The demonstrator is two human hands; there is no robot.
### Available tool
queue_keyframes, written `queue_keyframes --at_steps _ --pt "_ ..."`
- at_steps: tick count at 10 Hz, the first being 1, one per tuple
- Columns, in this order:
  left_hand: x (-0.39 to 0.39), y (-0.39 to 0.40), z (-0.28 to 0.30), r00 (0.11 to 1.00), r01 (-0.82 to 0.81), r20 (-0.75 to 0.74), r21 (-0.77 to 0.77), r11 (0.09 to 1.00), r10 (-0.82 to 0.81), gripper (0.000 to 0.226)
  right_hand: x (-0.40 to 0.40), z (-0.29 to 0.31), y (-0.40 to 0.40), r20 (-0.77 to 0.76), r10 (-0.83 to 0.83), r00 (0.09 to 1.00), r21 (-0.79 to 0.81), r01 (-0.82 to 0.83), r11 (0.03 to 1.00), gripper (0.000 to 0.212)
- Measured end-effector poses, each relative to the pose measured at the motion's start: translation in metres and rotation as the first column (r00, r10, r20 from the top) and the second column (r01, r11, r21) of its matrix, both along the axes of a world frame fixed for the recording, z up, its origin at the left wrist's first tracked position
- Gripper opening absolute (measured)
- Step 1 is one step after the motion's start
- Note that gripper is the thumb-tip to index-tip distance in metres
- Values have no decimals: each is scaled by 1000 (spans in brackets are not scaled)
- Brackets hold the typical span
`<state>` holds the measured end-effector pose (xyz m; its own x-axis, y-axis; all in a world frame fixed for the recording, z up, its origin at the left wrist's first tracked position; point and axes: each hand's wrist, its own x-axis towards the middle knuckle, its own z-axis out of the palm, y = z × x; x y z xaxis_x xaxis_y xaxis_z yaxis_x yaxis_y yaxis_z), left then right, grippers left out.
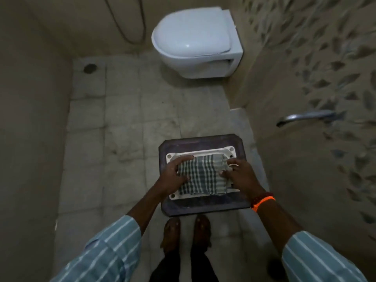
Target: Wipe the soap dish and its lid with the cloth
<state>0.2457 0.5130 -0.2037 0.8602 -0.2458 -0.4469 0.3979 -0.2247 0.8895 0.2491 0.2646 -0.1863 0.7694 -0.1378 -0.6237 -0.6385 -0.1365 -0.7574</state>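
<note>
Soap dish sits white on dark stool, checked cloth spread over it. Left hand grips cloth's left edge, right hand pinches its right edge. Beyond: tiled floor, toilet.

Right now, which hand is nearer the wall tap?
Right. The right hand rests on the cloth's right edge, on the side toward the tap. The left hand is on the cloth's left edge, farther from it.

No readable text anywhere.
</note>
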Motion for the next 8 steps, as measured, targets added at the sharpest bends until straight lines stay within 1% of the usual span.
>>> queue_keyframes --at_steps 1,2,3,4,5,6,7,8 --pt "2 -12 -47 998 -59 44 93 994 55 61 11 -45 -1 15 23 1000 -92 -22 996 32" --pt "4 -23 -74 984 -168 96 173 971 153 58 13 -74 0 24 50 998 -216 -44 975 30" --pt "4 -32 -82 970 -231 135 242 942 203 55 13 -96 4 36 87 996 -300 -72 951 29" --pt "2 -38 -89 977 -189 167 390 901 133 55 10 -109 7 76 146 986 -480 -93 873 25" --pt "1 -43 -93 980 -70 189 629 774 -65 55 6 -106 11 24 349 937 -700 -233 675 33" --pt "-5 -42 -80 983 71 60 748 660 -174 58 1 -89 16 -80 451 889 -815 -319 483 45" --pt "-6 -40 -61 965 60 115 780 623 -236 59 -3 -52 25 -124 493 861 -935 -268 233 47" --pt "-4 -39 -21 960 101 90 773 626 -267 65 -12 -7 48 64 483 874 -940 -110 323 45"
